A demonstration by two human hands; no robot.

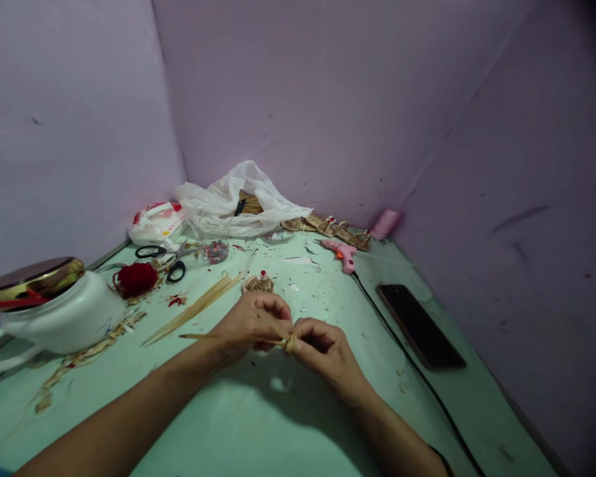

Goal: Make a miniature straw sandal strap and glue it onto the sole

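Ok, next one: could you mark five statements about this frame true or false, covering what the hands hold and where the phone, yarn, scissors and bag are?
1. The left hand and right hand are both on a thin tan strand. True.
2. The phone lies left of the pink glue gun. False: it lies to the right of it.
3. The red yarn is beside the white pot. True.
4. The right hand holds the scissors. False: they lie on the table, near the yarn.
5. The white plastic bag is toward the back, by the wall. True.
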